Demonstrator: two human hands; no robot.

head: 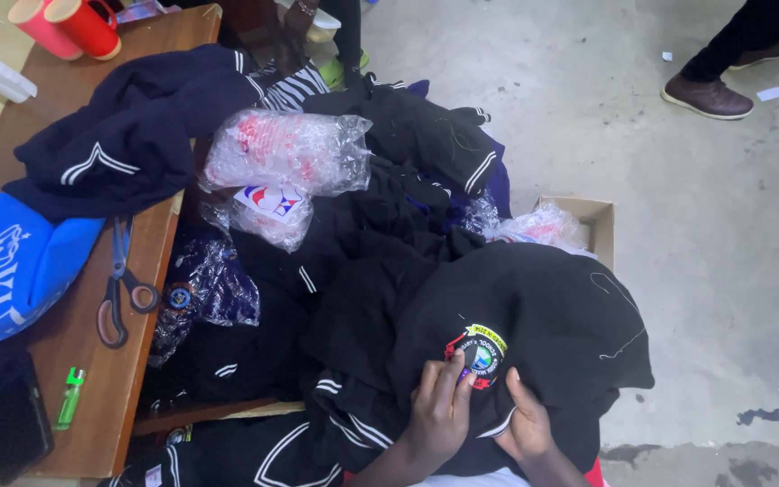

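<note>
1. Left hand [439, 410] and right hand [525, 424] both rest on a black garment [534, 316] lying on top of the clothing heap at bottom centre, close to the person.
2. Grip: left fingers lie flat and pressed on the cloth just left of the embroidered badge [477, 353], fingertips touching its edge. Right fingers curl and pinch a fold of the same cloth just right of the badge. Neither hand holds anything else.
3. Step in hand, as a guess: working on or checking the badge area, with the cloth held taut between the hands.
4. Next move would call for keeping the fabric flat and steady around the badge. The scissors [119, 293] are well apart, on the table [92, 397] to the left.
5. Garment is bunched, so its long axis is unclear. Badge faces up, tilted toward the camera.
6. Around it: more dark garments with white stripes, crumpled clear plastic bags [286, 149], cardboard box [592, 221] on the floor, green lighter [70, 395], black phone [15, 415], red cups [69, 25].
7. Another person's shoe [707, 97] shows top right.
</note>
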